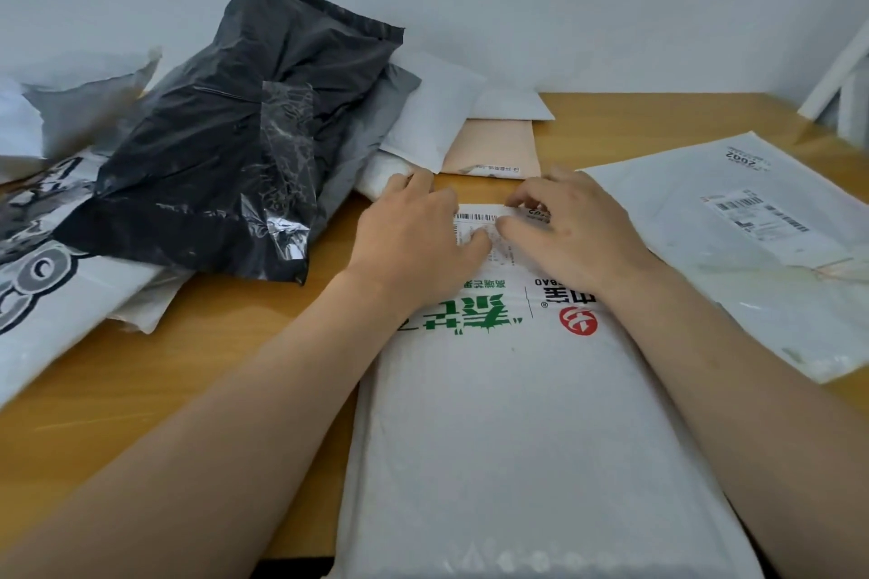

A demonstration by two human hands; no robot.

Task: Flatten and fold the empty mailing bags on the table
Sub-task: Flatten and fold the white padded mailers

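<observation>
We see a white padded mailer (508, 414) lying flat on the wooden desk (188, 367). Our left hand (414, 240) and right hand (573, 235) press its far end by the shipping label (484, 226), each grip loose, clamped on nothing. A black poly bag (235, 132) lies left; a flattened white bag (752, 240) right.

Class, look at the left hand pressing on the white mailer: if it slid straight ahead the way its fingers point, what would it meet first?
Probably the small white padded envelope at the foot of the pile, just beyond the left hand; its fingertips look almost against it, though depth is unclear.
</observation>
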